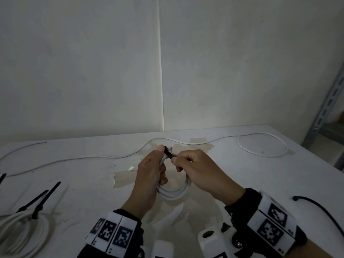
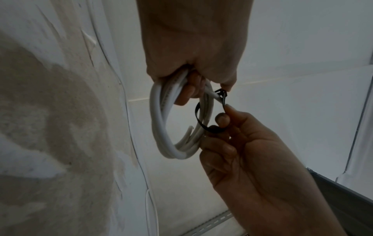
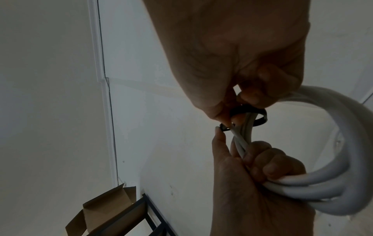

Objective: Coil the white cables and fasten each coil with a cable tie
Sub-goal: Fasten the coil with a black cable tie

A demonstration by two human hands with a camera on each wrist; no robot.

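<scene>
On the white counter [image 1: 242,174] the job looks partly done. The largest item still untouched is a long white cable [image 1: 104,156] lying loose along the far edge, with a single open loop near the far right corner; it has yet to be coiled. At the near left corner sits a finished coil [image 1: 22,231], already cinched with black ties whose tails stick up. Near the middle of the counter, held just above it, is a smaller coil [image 1: 175,192] in the middle of being fastened. The left hand [image 1: 149,181] is clamped around its gathered strands, thumb up against the head of the tie. The right hand [image 1: 201,170] pinches the tail of a black cable tie [image 2: 203,115], which already loops around the bundle but hangs slack, so it probably still needs pulling tight. A thin dark cord [image 1: 323,211] runs off the near right edge. As for containers, the only one visible is an open cardboard box [image 3: 105,212] beside a dark metal rack in the right wrist view; its inside cannot be seen, so its contents cannot be told.
</scene>
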